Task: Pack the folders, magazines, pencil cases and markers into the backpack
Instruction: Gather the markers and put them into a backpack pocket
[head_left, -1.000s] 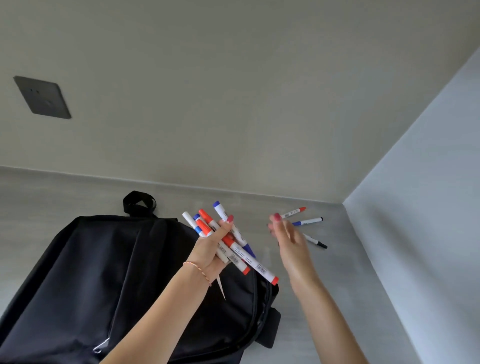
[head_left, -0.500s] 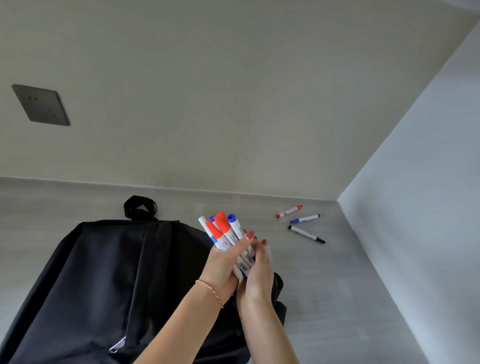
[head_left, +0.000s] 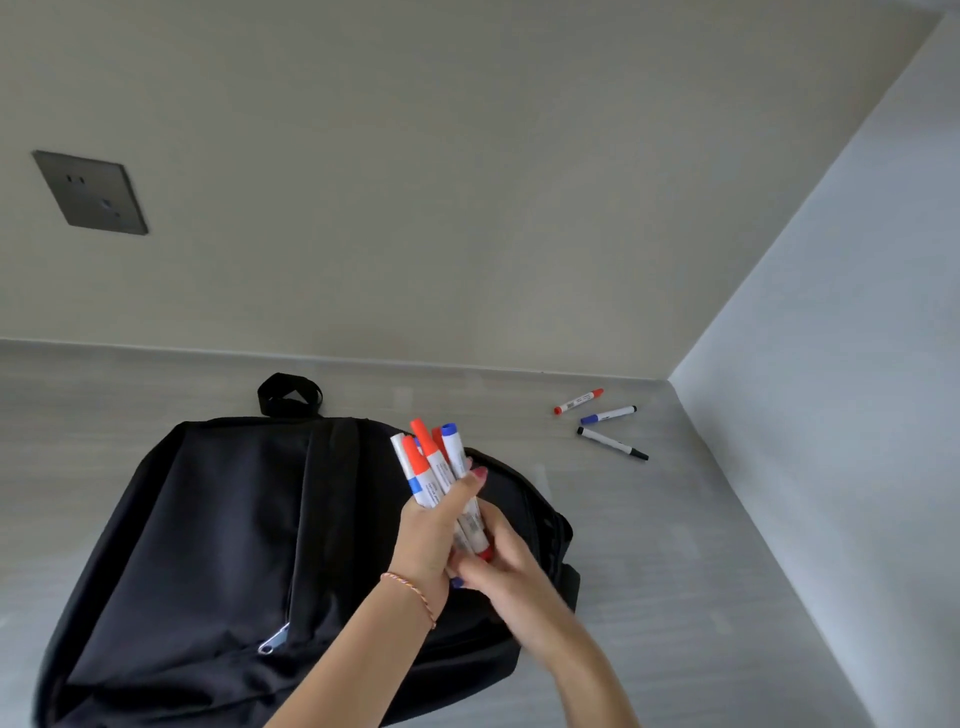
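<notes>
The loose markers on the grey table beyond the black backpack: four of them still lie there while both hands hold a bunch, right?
Not four. The head view shows three loose markers on the grey table, beyond the black backpack; the left hand and right hand do hold the bunch of markers.

left grip (head_left: 434, 525) curled closed with thumb across, right grip (head_left: 498, 564) cupped against its underside, forearms converging

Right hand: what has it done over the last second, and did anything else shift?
The right hand drew back from near the three loose markers to the marker bundle and now cups its lower ends. The left hand kept gripping the bundle above the backpack. The loose markers and backpack stayed put.
</notes>
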